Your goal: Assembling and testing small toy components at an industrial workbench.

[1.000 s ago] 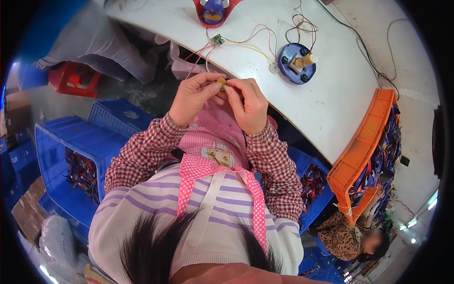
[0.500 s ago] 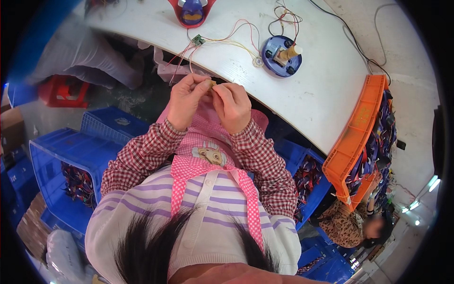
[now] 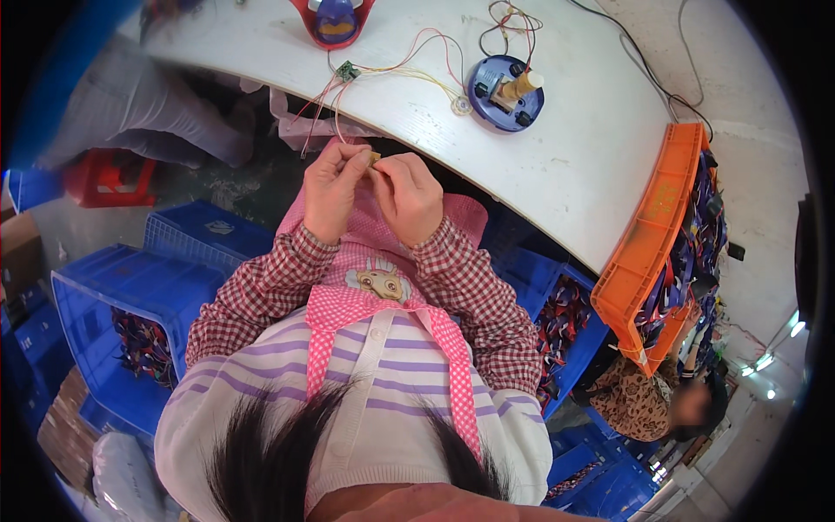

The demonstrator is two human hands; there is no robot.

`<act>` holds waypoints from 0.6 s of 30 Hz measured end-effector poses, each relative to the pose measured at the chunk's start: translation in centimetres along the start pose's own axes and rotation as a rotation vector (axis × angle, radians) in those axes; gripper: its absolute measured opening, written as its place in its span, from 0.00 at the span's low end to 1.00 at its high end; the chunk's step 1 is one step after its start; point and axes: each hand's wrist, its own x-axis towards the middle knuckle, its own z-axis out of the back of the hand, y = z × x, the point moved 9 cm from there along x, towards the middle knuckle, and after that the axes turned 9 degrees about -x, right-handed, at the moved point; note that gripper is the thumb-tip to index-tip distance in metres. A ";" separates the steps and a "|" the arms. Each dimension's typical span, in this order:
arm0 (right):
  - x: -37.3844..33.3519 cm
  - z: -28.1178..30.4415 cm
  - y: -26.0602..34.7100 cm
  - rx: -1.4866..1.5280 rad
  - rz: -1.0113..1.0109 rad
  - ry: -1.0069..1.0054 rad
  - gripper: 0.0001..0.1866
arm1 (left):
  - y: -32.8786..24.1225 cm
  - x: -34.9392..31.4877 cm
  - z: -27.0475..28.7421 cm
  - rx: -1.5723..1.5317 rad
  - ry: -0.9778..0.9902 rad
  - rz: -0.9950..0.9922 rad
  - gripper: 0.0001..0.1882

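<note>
Both hands meet in front of me, just off the near edge of the white table [image 3: 557, 174]. Between my left hand [image 3: 332, 193] and my right hand [image 3: 409, 196] is a small yellowish piece [image 3: 375, 158], mostly covered by the fingers; its kind is unclear. Both sets of fingers are pinched on it. Beyond them, a small green circuit board [image 3: 347, 71] lies at the table edge, and its thin red and white wires hang over beside my left hand. Yellow and red wires run from it to a small round disc [image 3: 461, 105] next to a round blue plastic base [image 3: 507, 94].
A red and purple plastic part [image 3: 335, 24] sits at the table's far side. An orange crate [image 3: 648, 248] full of wired parts stands at the right. Blue crates [image 3: 130, 270] hold more parts at the left. Another person [image 3: 631, 400] is at the lower right.
My view has shifted slightly. Both hands remain together at the small yellowish piece, with only slight finger movement.
</note>
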 end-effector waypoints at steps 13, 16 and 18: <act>1.1 3.5 -7.0 0.105 -0.460 0.160 0.25 | -2.9 1.5 -4.1 0.566 0.296 0.083 0.11; 3.9 9.4 -12.7 -0.130 -0.595 -0.114 0.36 | -5.1 3.2 -6.9 0.826 0.409 -0.268 0.11; 6.2 8.8 -13.9 -0.255 -0.508 -0.041 0.29 | -5.9 3.0 -9.4 1.078 0.508 -0.631 0.11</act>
